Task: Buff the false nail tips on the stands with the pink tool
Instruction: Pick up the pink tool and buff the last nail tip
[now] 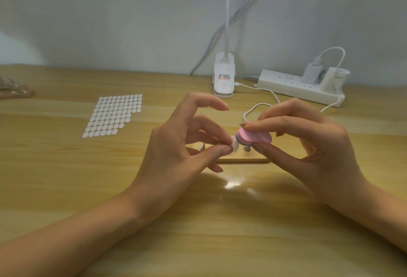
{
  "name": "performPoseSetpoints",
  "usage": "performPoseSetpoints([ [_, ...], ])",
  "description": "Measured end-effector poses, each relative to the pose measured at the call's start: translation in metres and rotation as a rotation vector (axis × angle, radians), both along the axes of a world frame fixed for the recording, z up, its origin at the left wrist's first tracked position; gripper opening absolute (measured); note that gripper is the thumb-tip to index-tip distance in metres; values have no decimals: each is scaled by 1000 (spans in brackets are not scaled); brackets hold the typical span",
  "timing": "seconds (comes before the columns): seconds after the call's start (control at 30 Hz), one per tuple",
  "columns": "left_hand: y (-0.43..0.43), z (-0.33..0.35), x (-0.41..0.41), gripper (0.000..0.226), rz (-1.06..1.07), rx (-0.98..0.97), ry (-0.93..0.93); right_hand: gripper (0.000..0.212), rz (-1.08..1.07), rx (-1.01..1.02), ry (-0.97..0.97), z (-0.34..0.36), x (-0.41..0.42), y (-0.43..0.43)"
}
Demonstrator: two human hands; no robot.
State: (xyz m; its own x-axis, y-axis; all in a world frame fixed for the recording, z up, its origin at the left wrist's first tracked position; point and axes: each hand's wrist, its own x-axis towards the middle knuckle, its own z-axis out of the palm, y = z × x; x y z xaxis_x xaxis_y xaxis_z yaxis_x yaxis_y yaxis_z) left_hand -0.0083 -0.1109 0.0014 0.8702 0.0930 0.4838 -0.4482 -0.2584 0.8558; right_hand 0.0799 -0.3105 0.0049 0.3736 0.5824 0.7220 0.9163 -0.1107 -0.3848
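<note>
Head view, single frame. Wooden table (198, 232) fills the lower two thirds, with a pale wall behind.

Left hand (174, 144): thumb and one finger are pressed together on a small white false nail tip (235, 146). The index finger is lifted and arched toward 12 o'clock, touching nothing. Which finger opposes the thumb cannot be told, as they overlap.

Right hand (312, 144): it pinches the pink tool (255, 137), with the index finger laid on top and the thumb underneath. The other fingers are curled loosely behind. The tool is a flat pink pad with a lilac layer at its 9 o'clock end.

Contact: the tool's 9 o'clock end touches the nail tip. Both are held above the stand base (242, 159), just right of frame centre.

Stand base: a flat slab lying on the table under the fingers, partly hidden by both hands. One metal peg (202, 146) shows between the left fingers and a second peg (246, 149) at 6 o'clock of the tool. Whether the tip still sits on a peg cannot be told.

Surroundings:
- A sheet of white oval stickers (112, 115) lies at 9 o'clock of the hands, well apart from them.
- A white lamp clamp (224, 78) stands at 12 o'clock, on the table's far edge.
- A white power strip (293, 88) lies at 2 o'clock with a charger (310, 74) plugged in.
- A white cable (257, 109) loops on the table behind the right hand.
- A clear tray (13, 91) sits at the far 9 o'clock edge, cut off by the frame.
</note>
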Motion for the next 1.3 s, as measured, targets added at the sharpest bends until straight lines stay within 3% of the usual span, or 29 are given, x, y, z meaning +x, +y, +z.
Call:
performPoseSetpoints([
  [0.6,-1,1,0,46,24,91,-3,19,36,-52,-96,4,-10,2],
  [1.3,-2,2,-2,48,88,137,3,18,-9,-34,-47,2,-5,1],
])
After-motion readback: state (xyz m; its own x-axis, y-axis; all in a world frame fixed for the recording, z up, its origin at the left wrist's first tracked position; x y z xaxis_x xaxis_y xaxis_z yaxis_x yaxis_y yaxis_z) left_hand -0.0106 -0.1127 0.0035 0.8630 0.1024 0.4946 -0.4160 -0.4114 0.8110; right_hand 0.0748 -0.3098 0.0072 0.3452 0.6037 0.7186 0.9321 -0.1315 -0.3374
